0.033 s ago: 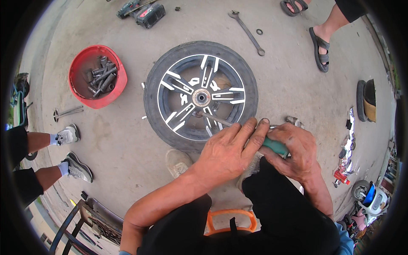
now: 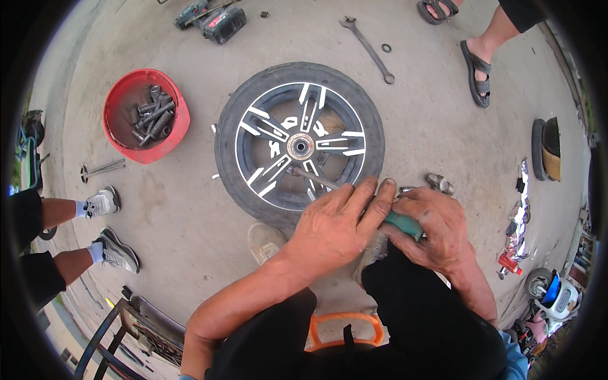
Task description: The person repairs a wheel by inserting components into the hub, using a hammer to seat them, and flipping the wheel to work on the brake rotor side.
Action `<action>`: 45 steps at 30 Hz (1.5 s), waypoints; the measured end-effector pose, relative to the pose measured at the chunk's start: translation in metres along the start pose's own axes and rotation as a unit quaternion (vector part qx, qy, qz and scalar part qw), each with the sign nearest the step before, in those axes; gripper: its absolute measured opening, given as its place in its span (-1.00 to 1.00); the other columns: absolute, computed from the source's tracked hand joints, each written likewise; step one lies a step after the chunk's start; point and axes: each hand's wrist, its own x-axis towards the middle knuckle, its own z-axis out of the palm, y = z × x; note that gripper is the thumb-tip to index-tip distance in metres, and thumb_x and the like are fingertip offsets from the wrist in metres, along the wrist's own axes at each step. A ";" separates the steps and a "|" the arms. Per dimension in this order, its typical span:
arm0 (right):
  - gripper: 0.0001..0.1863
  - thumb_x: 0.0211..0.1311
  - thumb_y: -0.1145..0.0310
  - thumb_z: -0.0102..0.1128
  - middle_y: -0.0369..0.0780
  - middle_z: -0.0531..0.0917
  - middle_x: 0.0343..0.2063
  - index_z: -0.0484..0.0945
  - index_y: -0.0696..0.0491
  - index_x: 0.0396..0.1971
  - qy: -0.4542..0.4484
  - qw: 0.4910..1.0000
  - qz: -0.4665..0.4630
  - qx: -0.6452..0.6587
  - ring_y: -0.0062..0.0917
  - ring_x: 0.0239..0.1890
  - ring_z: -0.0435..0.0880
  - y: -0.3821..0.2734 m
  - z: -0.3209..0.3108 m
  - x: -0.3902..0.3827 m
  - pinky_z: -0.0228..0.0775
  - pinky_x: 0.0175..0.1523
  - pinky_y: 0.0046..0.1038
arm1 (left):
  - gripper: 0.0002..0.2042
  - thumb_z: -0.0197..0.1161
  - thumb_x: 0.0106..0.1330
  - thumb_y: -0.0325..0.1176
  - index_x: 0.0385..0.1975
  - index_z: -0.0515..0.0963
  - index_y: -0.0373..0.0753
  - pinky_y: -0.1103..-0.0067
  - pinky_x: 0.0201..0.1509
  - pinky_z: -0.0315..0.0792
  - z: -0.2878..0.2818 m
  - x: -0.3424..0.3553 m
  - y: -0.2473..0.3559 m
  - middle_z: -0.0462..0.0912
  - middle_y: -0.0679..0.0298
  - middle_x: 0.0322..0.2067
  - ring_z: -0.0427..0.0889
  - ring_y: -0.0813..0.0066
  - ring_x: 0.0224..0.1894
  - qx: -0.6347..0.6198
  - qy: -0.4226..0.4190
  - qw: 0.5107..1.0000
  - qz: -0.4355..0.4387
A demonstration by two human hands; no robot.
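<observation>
A tyre [image 2: 235,184] on a black-and-white alloy rim lies flat on the concrete, with a bearing hub [image 2: 300,147] in its middle. A long steel-shafted tool [image 2: 320,180] with a green handle [image 2: 404,223] reaches into the wheel just below the hub; what its tip touches is unclear. My left hand [image 2: 332,231] is closed over the tool at the near right edge of the tyre, fingers bent over it. My right hand [image 2: 434,231] grips the green handle with curled fingers.
A red helmet [image 2: 174,133] holds several sockets. Around lie a spanner [image 2: 367,49], cordless tool [image 2: 221,26], small ring [image 2: 386,47] and metal fittings [image 2: 439,183]. A person's shoes [image 2: 117,256] are left, another's sandalled foot [image 2: 479,79] upper right. A scooter [image 2: 560,301] stands lower right.
Both my hands and the green-handled tool have shifted slightly to the left. The wheel shows no clear movement.
</observation>
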 end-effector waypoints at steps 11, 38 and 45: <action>-0.17 0.21 0.17 0.54 0.05 0.56 0.17 0.33 0.28 0.33 0.061 0.849 0.517 -0.084 -0.24 0.05 0.65 0.112 0.067 -0.211 0.55 0.12 -0.26 | -0.74 0.21 0.56 -0.40 0.14 0.38 -0.26 0.65 -0.23 0.51 -0.014 -0.022 -0.077 0.63 0.07 0.07 0.59 0.55 -0.15 -0.317 0.283 0.898 -0.113; -0.75 0.31 0.29 0.36 -0.33 0.47 -0.62 0.49 0.12 -0.26 0.080 0.669 0.581 0.456 -0.66 -0.67 0.47 0.048 -0.020 -0.095 0.27 -0.64 -0.64 | -0.80 0.21 0.53 -0.42 0.04 0.51 -0.32 0.28 0.06 0.56 -0.016 0.004 -0.083 0.68 0.09 -0.02 0.67 0.14 0.00 -0.012 0.047 0.976 -0.212; -0.45 0.21 0.31 0.41 -0.20 0.61 -0.34 0.51 0.31 0.11 0.029 0.847 0.349 0.400 -0.60 -0.39 0.58 0.008 -0.047 -0.009 0.50 -0.20 -0.48 | -0.81 0.24 0.48 -0.43 0.01 0.55 -0.31 0.17 0.06 0.49 -0.007 0.011 -0.089 0.66 0.03 -0.06 0.58 -0.08 0.01 -0.029 0.068 0.977 -0.199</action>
